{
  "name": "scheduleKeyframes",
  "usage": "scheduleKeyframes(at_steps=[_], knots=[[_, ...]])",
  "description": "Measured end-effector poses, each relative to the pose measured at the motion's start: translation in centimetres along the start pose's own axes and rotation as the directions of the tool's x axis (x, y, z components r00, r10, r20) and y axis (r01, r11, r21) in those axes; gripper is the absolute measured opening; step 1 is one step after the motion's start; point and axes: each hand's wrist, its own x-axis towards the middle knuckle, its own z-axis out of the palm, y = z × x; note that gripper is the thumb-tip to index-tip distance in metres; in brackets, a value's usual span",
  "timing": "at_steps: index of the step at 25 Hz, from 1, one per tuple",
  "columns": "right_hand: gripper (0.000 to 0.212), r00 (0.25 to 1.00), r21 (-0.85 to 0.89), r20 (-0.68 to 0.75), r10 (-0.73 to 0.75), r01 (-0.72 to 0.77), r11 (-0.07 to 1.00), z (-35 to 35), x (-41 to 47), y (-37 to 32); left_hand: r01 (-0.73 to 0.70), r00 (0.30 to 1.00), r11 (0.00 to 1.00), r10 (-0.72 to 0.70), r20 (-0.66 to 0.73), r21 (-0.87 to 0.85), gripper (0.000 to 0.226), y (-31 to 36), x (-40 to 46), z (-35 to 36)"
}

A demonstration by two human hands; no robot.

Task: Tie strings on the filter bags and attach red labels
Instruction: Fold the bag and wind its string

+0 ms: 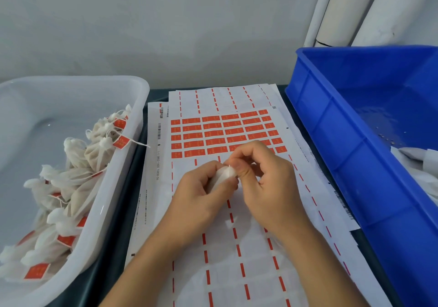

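Dark worktop against a grey wall. Far left, white tub [132, 140] holds finished filter bags [71, 188], tied and red-tagged, kept clear of the work zone. Centre: label sheets [225, 131], remaining red labels in the upper rows within reach. Over the sheets, left hand [201, 193] grips the current bag [221, 175] by its gathered neck, steadying it; right hand [265, 178] is curled, fingertips pinching at the string there, probably mid-tie. Right, blue crate [355, 121] holds white material, likely untied stock. Nothing obstructs either hand.

tub [132, 140] left, label sheets [225, 131] centre, crate [331, 129] right, bags [78, 174] in tub
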Motion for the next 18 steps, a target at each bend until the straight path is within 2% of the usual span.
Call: scheduleKeyframes(at_steps=[3, 7, 12, 18], knots=[[0.003, 0.999, 0.019, -0.02, 0.047, -0.046, 0.999, -0.1, 0.1, 0.0, 0.002, 0.996, 0.997, 0.005, -0.089, 0.082, 0.014, -0.1, 0.0, 0.3], [0.005, 0.995, 0.03, 0.007, 0.101, -0.102, 0.994, -0.1, 0.1, 0.1, 0.004, 0.993, 0.989, 0.013, -0.118, 0.148, 0.009, -0.2, -0.2, 0.7], [0.009, 0.98, 0.095, 0.088, 0.179, -0.187, 0.978, -0.5, 0.2, 0.5, -0.051, 0.995, 0.966, 0.071, -0.072, 0.253, 0.018, 0.0, -0.6, 1.1], [0.01, 0.928, 0.227, 0.213, 0.306, -0.352, 0.908, -0.8, 0.5, 0.7, -0.05, 0.98, 0.947, 0.108, -0.168, 0.317, 0.019, -0.6, -0.4, 1.5]])
